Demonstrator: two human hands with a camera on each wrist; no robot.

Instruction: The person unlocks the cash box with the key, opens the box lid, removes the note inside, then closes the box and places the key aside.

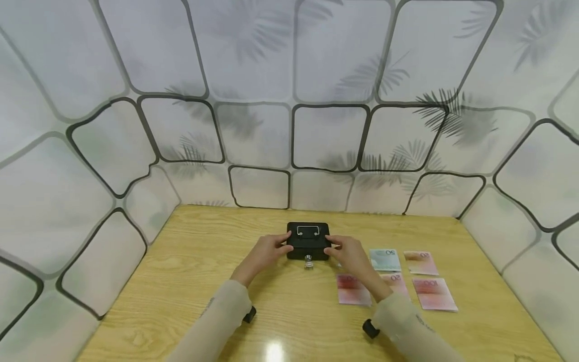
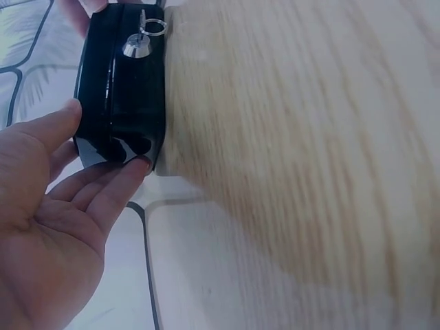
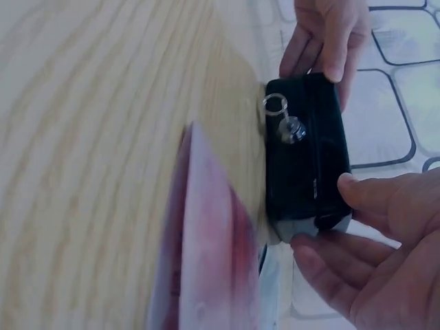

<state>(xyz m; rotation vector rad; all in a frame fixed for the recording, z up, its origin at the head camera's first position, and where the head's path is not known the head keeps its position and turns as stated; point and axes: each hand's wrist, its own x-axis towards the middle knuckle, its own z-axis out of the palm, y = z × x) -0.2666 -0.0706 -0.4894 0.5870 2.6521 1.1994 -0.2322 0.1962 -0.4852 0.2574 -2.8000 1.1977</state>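
A small black cash box [image 1: 309,240] with a wire handle on its closed lid sits on the table. A key with a ring [image 2: 152,27] is in the silver lock on its front. My left hand [image 1: 266,253] grips the box's left end, thumb near the lid edge and fingers around the side. At the opposite end, my right hand [image 1: 352,255] grips it the same way. The right wrist view shows the right thumb on the lid edge and the fingers [image 3: 330,265] against the end wall.
Right of the box lie several banknotes: a bluish 50 [image 1: 384,260], a pink 20 [image 1: 420,263], a red 100 [image 1: 435,294] and others partly behind the right arm. The wooden table [image 1: 203,241] meets patterned fabric walls [image 1: 253,136] at the back and sides.
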